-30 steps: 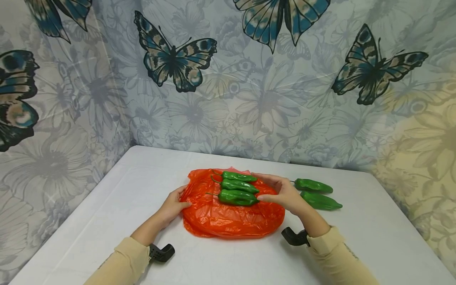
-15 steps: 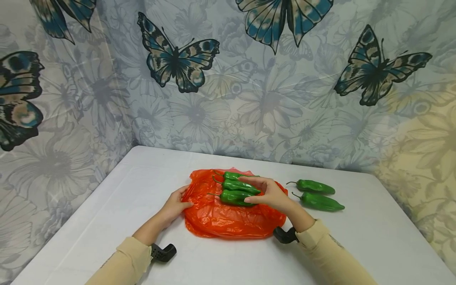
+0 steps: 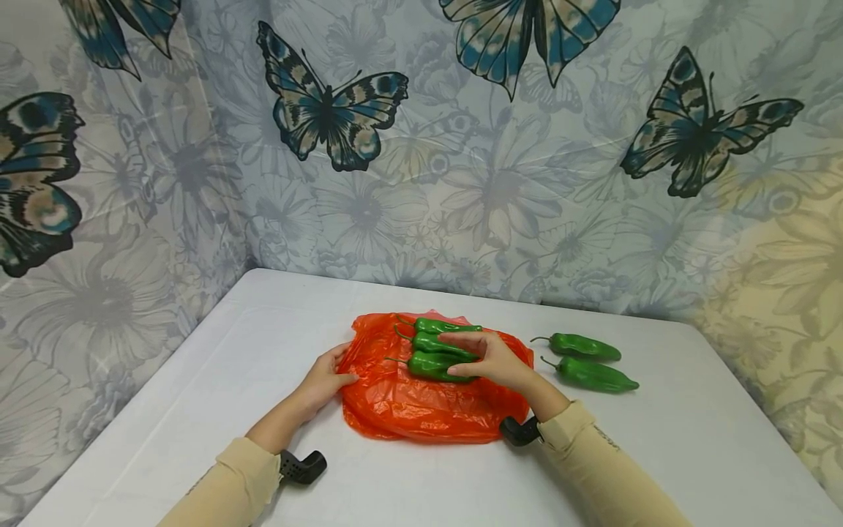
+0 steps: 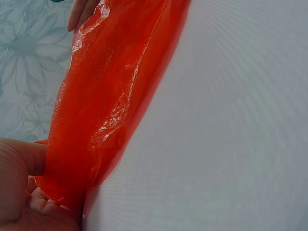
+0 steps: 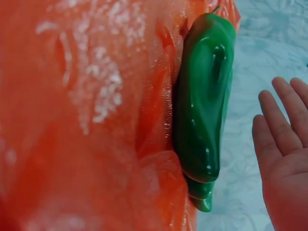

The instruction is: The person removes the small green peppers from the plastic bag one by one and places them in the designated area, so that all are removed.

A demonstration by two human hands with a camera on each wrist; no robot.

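A crinkled red plastic bag (image 3: 421,417) lies flat on the white table. Across it, side by side, rest three long green peppers: a near one (image 3: 431,367), a middle one (image 3: 428,342) and a far one (image 3: 437,326). My left hand (image 3: 321,380) pinches the bag's left edge, thumb above and fingers beneath; the left wrist view shows the red plastic (image 4: 96,106) between them. Over the tips of the near and middle peppers hovers my right hand (image 3: 497,364), thumb and fingers spread. In the right wrist view its palm faces the peppers (image 5: 204,96) with straight fingers (image 5: 279,120).
Two more green peppers, a far one (image 3: 582,346) and a nearer one (image 3: 596,375), lie on the table (image 3: 691,424) right of the bag. A cloth with butterflies (image 3: 332,102) hangs behind the table. Dark wrist cameras (image 3: 303,467) sit at both sleeves.
My right hand has moved left from the peppers' right ends to above them, uncovering the stems of the two peppers on the right. The left hand keeps its hold on the bag.
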